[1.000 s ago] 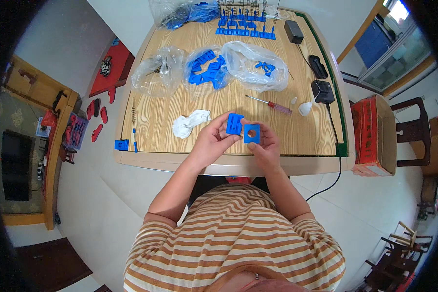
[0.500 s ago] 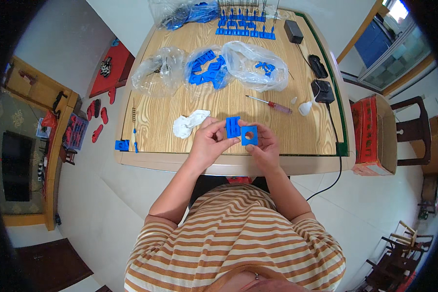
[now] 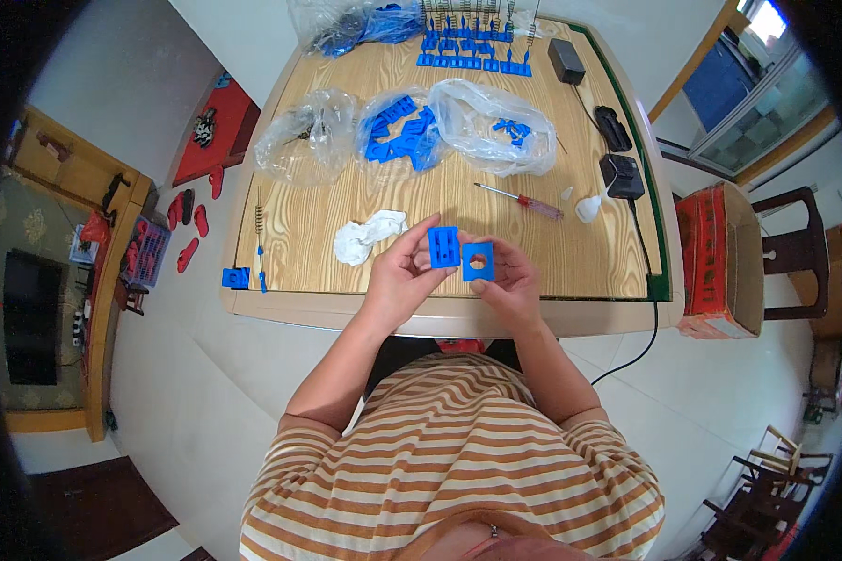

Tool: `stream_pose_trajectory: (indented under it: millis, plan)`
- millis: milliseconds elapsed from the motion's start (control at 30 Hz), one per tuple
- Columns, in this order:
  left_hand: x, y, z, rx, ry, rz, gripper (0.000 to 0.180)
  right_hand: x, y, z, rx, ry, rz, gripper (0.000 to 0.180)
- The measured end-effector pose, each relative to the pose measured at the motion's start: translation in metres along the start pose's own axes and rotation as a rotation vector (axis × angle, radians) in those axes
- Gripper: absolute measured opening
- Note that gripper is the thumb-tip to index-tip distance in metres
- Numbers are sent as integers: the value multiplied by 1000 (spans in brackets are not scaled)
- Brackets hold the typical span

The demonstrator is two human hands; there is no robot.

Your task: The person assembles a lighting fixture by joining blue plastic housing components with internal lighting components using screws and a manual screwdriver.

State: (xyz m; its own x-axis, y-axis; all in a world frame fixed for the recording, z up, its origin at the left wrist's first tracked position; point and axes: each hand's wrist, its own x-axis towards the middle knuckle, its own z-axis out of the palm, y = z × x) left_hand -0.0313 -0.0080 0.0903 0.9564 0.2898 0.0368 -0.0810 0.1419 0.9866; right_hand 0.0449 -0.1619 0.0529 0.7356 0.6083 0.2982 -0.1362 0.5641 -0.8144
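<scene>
Above the table's near edge, my left hand point(image 3: 399, 283) grips a blue slotted plastic block point(image 3: 444, 248) between thumb and fingers, its slotted face turned up. Close beside it, my right hand point(image 3: 513, 285) pinches a blue square plastic piece point(image 3: 478, 275) with a round hole through its middle. The two parts are held side by side, nearly touching; I cannot tell whether their edges meet. Left of my left hand lies a crumpled white cloth or tissue point(image 3: 354, 243). A red-handled screwdriver point(image 3: 539, 208) rests beyond my right hand.
Plastic bags with blue parts point(image 3: 398, 150) and small blue pieces point(image 3: 513, 131) lie mid-table. Rows of blue pieces with springs point(image 3: 472, 65) stand at the back. A blue part point(image 3: 235, 278) and a spring point(image 3: 259, 220) are at left; a black adapter point(image 3: 619, 176) with its cable is right.
My left hand has tilted the slotted block, so more of its face shows and it sits slightly lower. The holed piece in my right hand has barely moved.
</scene>
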Motion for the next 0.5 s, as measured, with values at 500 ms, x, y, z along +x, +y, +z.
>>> stream_pose_trajectory:
  millis: [500]
  plan:
    - [-3, 13, -5, 115, -85, -29, 63, 15, -5, -9, -283, -111, -76, 56]
